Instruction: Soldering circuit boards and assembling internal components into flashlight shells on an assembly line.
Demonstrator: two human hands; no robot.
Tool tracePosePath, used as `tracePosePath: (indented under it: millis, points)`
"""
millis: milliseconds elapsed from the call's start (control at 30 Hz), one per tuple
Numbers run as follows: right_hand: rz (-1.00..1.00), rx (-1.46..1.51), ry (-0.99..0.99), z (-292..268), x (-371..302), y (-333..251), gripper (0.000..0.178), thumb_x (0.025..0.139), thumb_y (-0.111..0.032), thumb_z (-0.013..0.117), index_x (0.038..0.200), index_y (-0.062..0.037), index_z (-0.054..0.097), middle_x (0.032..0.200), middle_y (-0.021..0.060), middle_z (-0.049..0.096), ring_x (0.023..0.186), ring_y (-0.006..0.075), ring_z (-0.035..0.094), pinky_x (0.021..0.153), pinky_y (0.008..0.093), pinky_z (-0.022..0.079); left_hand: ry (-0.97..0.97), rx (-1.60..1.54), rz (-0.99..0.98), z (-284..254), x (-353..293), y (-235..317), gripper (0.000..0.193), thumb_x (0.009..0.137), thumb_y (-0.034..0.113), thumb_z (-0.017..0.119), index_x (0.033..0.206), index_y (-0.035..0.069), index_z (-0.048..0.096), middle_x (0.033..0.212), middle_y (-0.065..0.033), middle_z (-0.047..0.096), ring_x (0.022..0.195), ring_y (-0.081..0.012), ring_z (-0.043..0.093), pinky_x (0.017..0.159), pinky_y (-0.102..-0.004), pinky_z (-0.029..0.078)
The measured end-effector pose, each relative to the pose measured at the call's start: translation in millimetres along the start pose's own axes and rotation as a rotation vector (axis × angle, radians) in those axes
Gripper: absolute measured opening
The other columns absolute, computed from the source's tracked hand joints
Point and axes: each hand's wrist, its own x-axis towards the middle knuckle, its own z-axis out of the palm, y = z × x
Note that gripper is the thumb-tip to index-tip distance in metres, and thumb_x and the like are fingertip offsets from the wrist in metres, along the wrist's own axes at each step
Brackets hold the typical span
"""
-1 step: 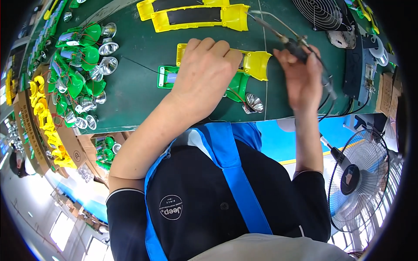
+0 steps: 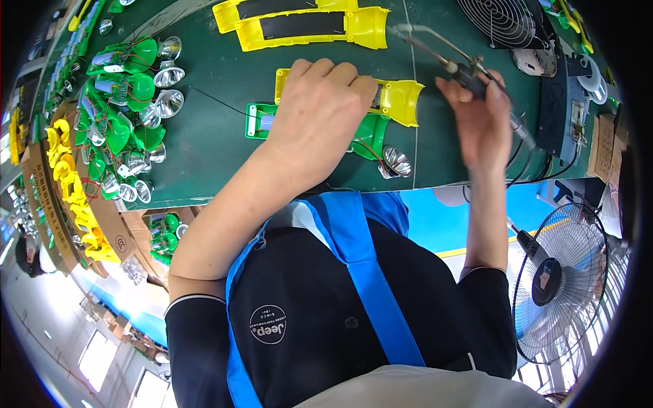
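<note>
My left hand (image 2: 320, 112) is closed, back upward, over a yellow plastic casing half (image 2: 401, 102) and a green casing half (image 2: 372, 132) lying side by side on the bench. What its fingers grip is hidden beneath them. The green half holds a blue-violet cylindrical cell (image 2: 267, 122), and red wires run from it to a silver reflector cup (image 2: 396, 161). My right hand (image 2: 481, 122) is wrapped round a soldering iron (image 2: 469, 78) with a thin curved tube along it. Its blurred tip points up and left, above the bench, apart from the casings.
Several green casings with reflectors (image 2: 126, 102) are heaped at the left. Yellow casing halves (image 2: 299, 28) lie at the far side. A black fan guard (image 2: 500, 20), a dark box unit (image 2: 561, 102) and a solder spool (image 2: 592, 85) stand at the right. A cardboard box (image 2: 102, 224) holds yellow parts.
My right hand and the soldering iron have shifted slightly to the right, away from the casings. My left hand and the pieces under it have barely moved.
</note>
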Motion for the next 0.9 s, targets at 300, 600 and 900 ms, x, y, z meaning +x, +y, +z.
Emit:
tracePosePath:
  millis: [300, 600, 900]
  points:
    - [0.272, -0.602, -0.183, -6.8, 28.0, -36.0, 0.026, 0.079, -0.023, 0.060, 0.084, 0.0010, 0.052, 0.068, 0.0086, 0.058, 0.058, 0.0108, 0.054, 0.059, 0.0229, 0.043, -0.154, -0.018, -0.002, -8.3, 10.3, -1.9, 0.009, 0.069, 0.007, 0.057, 0.076, 0.007, 0.061, 0.069, -0.0071, 0.055, 0.072, -0.0229, 0.057, 0.069, -0.0338, 0.040]
    - [0.287, -0.657, -0.212, -1.8, 28.6, -37.7, 0.022, 0.078, -0.018, 0.061, 0.085, 0.0012, 0.052, 0.067, 0.0072, 0.059, 0.059, 0.0092, 0.055, 0.059, 0.0211, 0.043, -0.161, -0.019, 0.002, -7.6, 11.7, -1.6, 0.008, 0.069, 0.007, 0.057, 0.076, 0.006, 0.062, 0.068, -0.0074, 0.055, 0.072, -0.0229, 0.057, 0.070, -0.0336, 0.040]
    - [0.266, -0.663, -0.210, -9.2, 23.7, -43.7, 0.024, 0.080, -0.019, 0.060, 0.086, 0.0027, 0.052, 0.074, 0.0104, 0.060, 0.059, 0.0107, 0.055, 0.059, 0.0217, 0.044, -0.175, -0.001, 0.004, -7.7, 12.7, -0.8, 0.006, 0.068, 0.007, 0.058, 0.073, 0.007, 0.062, 0.067, -0.0071, 0.055, 0.071, -0.0224, 0.057, 0.069, -0.0340, 0.039]
